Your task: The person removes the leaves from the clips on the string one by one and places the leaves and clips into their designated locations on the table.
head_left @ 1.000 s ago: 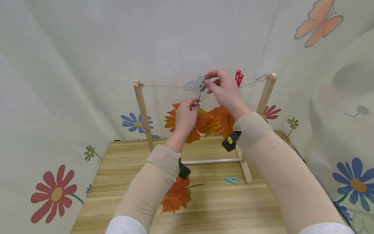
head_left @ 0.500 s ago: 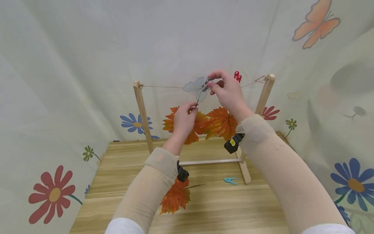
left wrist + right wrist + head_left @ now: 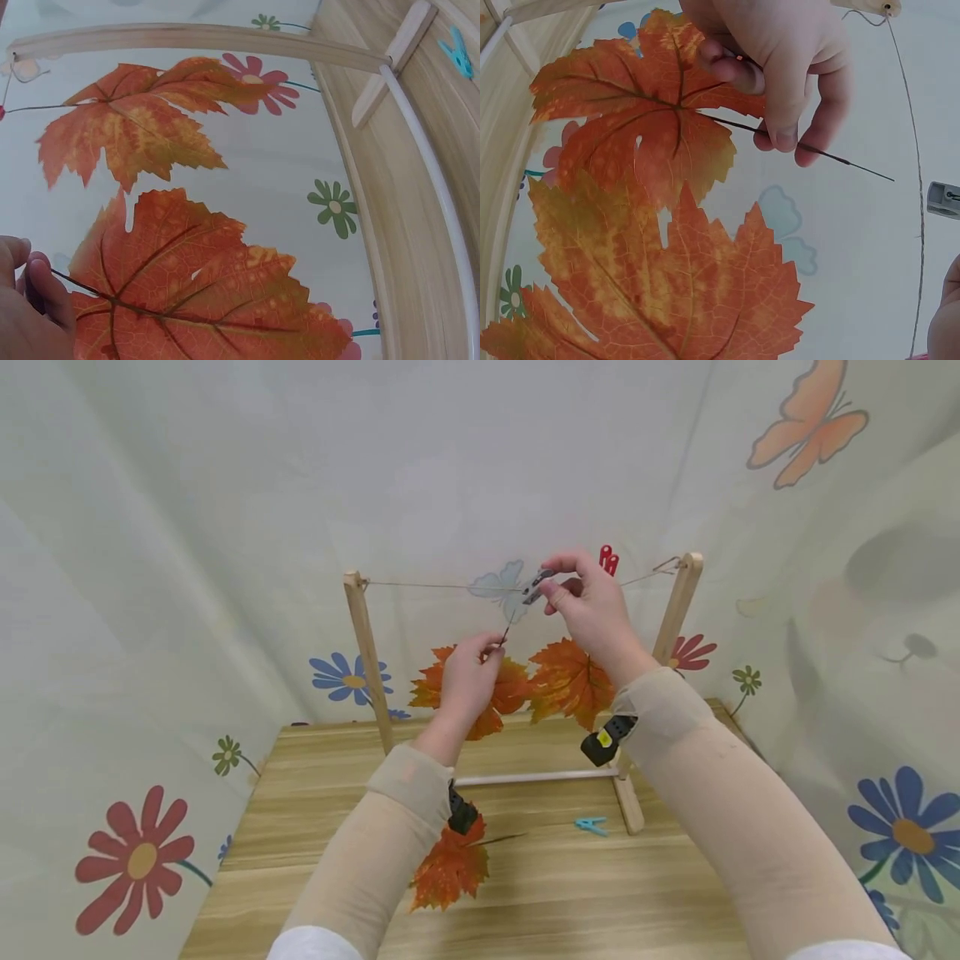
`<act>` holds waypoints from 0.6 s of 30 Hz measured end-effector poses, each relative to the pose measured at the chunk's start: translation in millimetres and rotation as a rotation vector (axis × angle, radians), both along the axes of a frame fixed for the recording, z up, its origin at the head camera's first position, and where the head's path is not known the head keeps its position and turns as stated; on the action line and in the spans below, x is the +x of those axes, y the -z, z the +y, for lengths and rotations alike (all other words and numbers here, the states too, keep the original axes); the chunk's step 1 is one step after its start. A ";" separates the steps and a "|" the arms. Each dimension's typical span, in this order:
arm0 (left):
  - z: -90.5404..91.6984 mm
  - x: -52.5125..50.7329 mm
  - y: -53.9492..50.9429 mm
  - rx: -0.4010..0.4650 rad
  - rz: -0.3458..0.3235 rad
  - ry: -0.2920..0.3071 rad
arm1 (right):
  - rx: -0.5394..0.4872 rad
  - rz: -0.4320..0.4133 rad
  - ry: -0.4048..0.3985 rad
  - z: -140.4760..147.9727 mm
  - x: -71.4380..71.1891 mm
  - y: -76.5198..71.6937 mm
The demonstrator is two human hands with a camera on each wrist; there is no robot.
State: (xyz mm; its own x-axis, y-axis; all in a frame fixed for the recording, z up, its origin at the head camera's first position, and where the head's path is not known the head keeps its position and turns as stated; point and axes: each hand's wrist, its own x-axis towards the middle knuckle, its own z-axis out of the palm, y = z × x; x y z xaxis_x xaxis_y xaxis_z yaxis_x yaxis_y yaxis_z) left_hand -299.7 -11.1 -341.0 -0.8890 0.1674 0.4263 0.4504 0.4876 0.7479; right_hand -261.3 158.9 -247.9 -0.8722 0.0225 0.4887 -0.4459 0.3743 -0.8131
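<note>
My left hand (image 3: pixel 471 677) pinches the dark stem (image 3: pixel 825 154) of an orange maple leaf (image 3: pixel 187 277) between thumb and fingers. The leaf hangs below that hand, and the stem's thin tip points up towards the string (image 3: pixel 921 255). My right hand (image 3: pixel 596 606) holds a grey clothespin (image 3: pixel 537 587) close to the string; in the right wrist view the clothespin (image 3: pixel 945 199) lies just beside the string, apart from the stem tip. A second maple leaf (image 3: pixel 573 681) hangs to the right, below the red clothespins (image 3: pixel 608 560) on the string.
The string runs between two wooden posts (image 3: pixel 365 652) (image 3: pixel 678 610) joined low down by a white rod (image 3: pixel 540 776). On the wooden table (image 3: pixel 600 902) lie a blue clothespin (image 3: pixel 592 825) and another maple leaf (image 3: pixel 452 864). A printed cloth (image 3: pixel 225 485) stands behind.
My left hand has moved down and slightly left with the leaf stem. My right hand has shifted a little right and down with the grey clothespin, and the gap between stem and clothespin has widened.
</note>
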 end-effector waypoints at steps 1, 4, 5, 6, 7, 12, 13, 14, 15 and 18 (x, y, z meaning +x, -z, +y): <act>-0.8 0.2 0.3 -0.002 -0.004 -0.005 | -0.002 -0.001 0.002 0.6 0.3 0.8; -4.2 0.9 2.5 -0.011 -0.012 -0.017 | -0.014 -0.009 0.001 2.2 1.2 4.2; -5.3 0.5 4.2 -0.016 -0.014 -0.018 | -0.018 -0.013 0.000 3.1 1.1 6.1; -6.5 0.5 5.9 -0.024 -0.017 -0.020 | -0.023 -0.019 0.000 3.7 1.1 7.9; -7.6 0.3 7.7 -0.030 -0.017 -0.021 | -0.027 -0.025 0.000 4.4 1.0 9.7; -14.1 0.9 17.0 -0.034 -0.037 -0.020 | -0.060 -0.050 -0.019 6.8 1.5 16.8; -15.4 1.0 19.1 -0.029 -0.046 -0.018 | -0.067 -0.057 -0.027 7.4 2.0 17.7; -16.9 1.1 21.5 -0.025 -0.055 -0.016 | -0.069 -0.064 -0.033 8.1 2.4 18.8; -18.4 1.1 24.2 -0.024 -0.061 -0.013 | -0.065 -0.071 -0.036 9.0 2.5 20.0; -22.5 1.0 32.3 -0.022 -0.082 -0.014 | -0.049 -0.098 -0.039 11.9 3.4 24.1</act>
State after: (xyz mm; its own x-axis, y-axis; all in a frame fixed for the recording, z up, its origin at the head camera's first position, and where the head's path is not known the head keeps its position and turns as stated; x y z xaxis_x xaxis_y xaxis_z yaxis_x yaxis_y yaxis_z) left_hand -298.7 -33.5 -373.3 -0.9230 0.1630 0.3486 0.3813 0.5098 0.7712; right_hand -257.9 170.8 -272.0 -0.9164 0.0090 0.4001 -0.3769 0.3170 -0.8704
